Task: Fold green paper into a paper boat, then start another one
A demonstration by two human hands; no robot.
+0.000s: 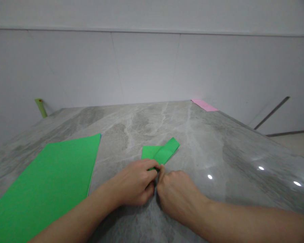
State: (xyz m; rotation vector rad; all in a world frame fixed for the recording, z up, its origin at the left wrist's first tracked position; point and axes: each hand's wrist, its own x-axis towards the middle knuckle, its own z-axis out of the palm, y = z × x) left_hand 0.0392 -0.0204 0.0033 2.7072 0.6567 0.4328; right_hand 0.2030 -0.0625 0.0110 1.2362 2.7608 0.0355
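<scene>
L grip (139,182) & R grip (176,190) pinch folded grn strip (167,151), hiding near end; lg grn sheet (55,175) L of strip, pink paper (204,105) beyond, R.

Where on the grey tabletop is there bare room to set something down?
Bare patches: between the large green sheet and the green paper strip; from the strip to the white wall and pink paper; and right of the strip, beyond the right forearm. Crowded: the strip's near end, where the left hand and right hand meet.

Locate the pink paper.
In the head view, the pink paper lies right of centre, at the far right corner of the tabletop, by the wall.
</scene>
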